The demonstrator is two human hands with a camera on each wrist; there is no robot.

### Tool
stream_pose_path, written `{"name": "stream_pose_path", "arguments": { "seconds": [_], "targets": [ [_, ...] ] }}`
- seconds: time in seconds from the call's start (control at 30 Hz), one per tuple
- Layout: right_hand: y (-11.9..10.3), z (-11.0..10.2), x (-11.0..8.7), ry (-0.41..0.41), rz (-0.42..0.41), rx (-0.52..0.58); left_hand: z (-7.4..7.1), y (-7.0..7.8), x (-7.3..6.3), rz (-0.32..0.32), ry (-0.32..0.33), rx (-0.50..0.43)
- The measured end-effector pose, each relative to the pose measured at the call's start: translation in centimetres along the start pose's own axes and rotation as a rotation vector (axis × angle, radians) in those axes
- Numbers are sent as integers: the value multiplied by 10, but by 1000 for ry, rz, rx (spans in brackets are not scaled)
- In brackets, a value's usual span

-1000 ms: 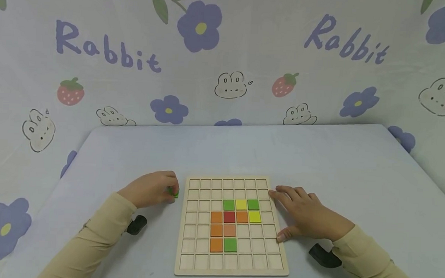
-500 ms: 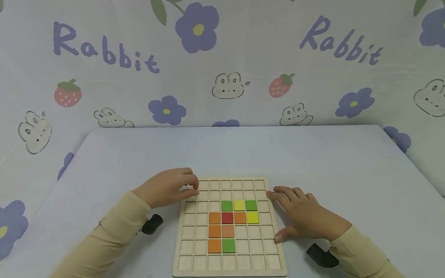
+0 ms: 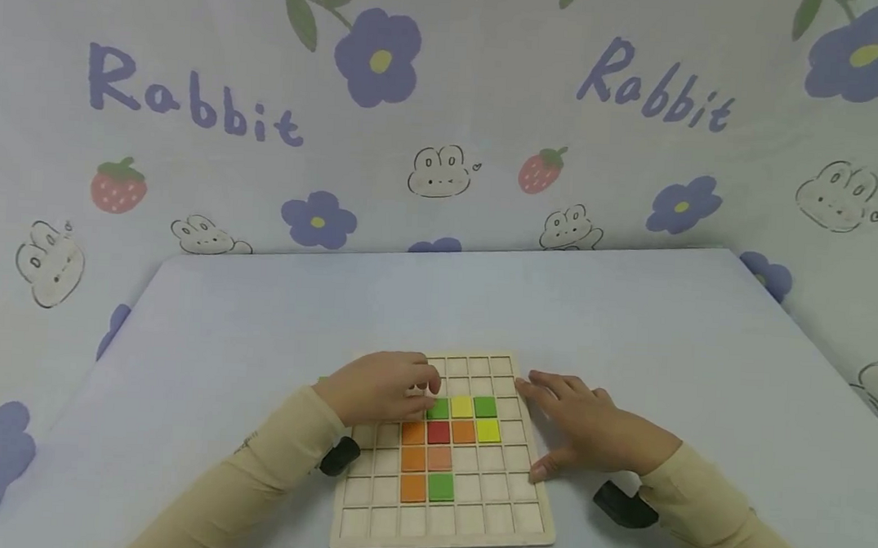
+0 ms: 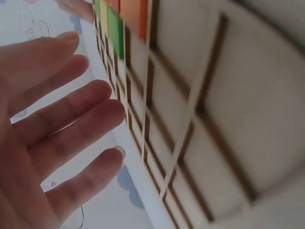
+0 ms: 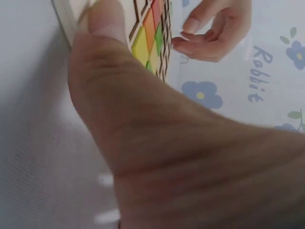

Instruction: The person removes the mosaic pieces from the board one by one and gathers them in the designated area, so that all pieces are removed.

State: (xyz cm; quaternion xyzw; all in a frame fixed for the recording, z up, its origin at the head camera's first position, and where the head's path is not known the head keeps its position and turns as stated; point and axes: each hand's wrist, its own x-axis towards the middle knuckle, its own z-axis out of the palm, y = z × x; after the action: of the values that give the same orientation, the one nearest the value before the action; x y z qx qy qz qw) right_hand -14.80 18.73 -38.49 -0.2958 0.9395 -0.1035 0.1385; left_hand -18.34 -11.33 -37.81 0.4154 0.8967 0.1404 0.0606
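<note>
A square wooden grid board (image 3: 442, 544) lies on the table, with green, yellow, orange, red and salmon square tiles in its middle cells. My left hand (image 3: 386, 384) is over the board's upper left part, its fingertips close to the left green tile (image 3: 439, 409) of the upper coloured row. In the left wrist view the fingers (image 4: 71, 138) are spread and loosely bent, with no tile showing; I cannot tell whether thumb and index pinch one. My right hand (image 3: 590, 424) rests at the board's right edge, fingers extended, thumb (image 5: 107, 21) on the rim.
The pale table (image 3: 276, 300) extends around the board. Behind it hangs a cloth (image 3: 484, 88) printed with flowers, rabbits and strawberries. A black wrist device (image 3: 626, 504) sits under the right wrist and another black device (image 3: 339, 456) under the left.
My left hand has moved right, from beside the board to over its upper left cells. The green tile in its fingers earlier is no longer visible there. My right hand stays at the edge.
</note>
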Motion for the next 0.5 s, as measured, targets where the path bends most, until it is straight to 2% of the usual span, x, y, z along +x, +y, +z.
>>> {"name": "stream_pose_path", "arguments": {
  "seconds": [0.13,0.27,0.5],
  "targets": [
    [-8,5,0,-38,13,70,10,5,-2,42,20,12],
    [-15,4,-2,-60,9,119,12,8,-1,88,42,44],
    [-16,-2,-4,-60,4,99,8,10,5,132,55,111]
  ]
}}
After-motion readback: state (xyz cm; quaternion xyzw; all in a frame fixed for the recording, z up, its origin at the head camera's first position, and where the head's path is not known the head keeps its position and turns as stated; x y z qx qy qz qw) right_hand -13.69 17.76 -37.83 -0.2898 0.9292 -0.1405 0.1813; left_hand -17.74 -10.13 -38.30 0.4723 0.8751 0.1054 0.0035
